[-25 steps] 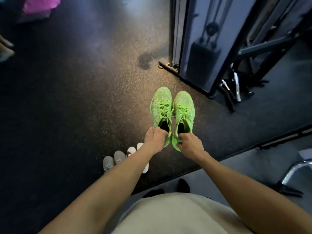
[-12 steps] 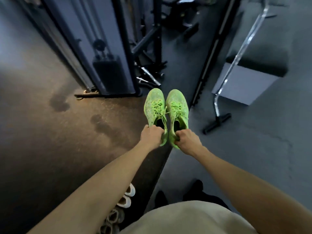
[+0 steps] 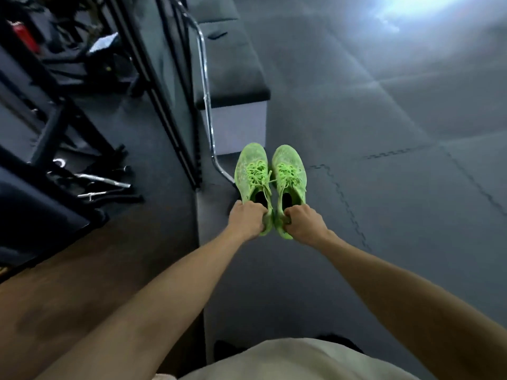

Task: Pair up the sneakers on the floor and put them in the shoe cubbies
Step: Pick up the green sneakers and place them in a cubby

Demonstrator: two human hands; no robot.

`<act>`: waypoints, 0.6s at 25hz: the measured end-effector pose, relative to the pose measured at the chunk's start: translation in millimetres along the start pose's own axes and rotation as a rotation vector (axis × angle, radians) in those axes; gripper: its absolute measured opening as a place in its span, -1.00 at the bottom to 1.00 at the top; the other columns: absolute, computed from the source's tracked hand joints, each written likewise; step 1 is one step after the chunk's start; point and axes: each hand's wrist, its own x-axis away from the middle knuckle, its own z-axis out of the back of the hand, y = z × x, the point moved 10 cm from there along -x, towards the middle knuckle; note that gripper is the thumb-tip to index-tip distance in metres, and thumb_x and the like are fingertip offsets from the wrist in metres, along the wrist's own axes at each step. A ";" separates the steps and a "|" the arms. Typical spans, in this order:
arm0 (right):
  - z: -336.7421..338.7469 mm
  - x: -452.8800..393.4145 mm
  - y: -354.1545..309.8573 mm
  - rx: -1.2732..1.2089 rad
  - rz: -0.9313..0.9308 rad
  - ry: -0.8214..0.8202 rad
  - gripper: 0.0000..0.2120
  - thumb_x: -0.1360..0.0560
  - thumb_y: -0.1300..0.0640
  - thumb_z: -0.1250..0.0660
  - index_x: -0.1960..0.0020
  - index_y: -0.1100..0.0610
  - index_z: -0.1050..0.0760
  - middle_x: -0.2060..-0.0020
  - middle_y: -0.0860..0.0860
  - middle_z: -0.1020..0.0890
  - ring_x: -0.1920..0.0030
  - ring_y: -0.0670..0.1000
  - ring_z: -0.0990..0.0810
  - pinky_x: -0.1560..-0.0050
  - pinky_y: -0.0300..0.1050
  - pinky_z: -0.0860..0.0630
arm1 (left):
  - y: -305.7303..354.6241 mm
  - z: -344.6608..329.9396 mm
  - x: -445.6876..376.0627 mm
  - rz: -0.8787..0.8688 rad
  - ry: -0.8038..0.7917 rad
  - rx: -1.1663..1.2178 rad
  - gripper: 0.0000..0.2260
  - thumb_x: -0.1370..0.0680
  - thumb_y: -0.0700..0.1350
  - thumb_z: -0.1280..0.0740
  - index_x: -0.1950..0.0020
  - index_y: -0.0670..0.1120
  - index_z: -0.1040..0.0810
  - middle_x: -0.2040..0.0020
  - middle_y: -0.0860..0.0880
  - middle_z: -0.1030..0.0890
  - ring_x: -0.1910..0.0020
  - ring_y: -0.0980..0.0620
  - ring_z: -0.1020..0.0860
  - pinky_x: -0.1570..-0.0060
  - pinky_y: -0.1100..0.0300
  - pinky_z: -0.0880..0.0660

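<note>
Carrying a matched pair, the left hand [image 3: 248, 219] grips the heel of the left lime-green sneaker [image 3: 252, 174] and the right hand [image 3: 304, 224] grips the heel of the right lime-green sneaker [image 3: 289, 174], fingers curled tight, both shoes side by side in the air just in front of the padded bench [image 3: 233, 86]. Pairing looks done for these two; stowing remains, since no shoe cubbies are in view, and whether other sneakers wait on the floor cannot be told.
</note>
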 end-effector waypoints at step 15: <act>169.5 -95.5 334.0 -0.077 -0.187 0.151 -0.89 -0.43 0.20 -0.30 0.25 0.12 -0.40 0.24 0.10 -0.49 0.19 0.20 -0.53 0.25 -0.08 -0.36 | 287.2 44.6 -271.4 -0.181 -0.043 -0.056 -0.89 -0.52 -0.11 -0.36 0.13 0.07 -0.48 -0.07 0.00 -0.61 -0.11 -0.05 -0.53 -0.14 0.13 -0.30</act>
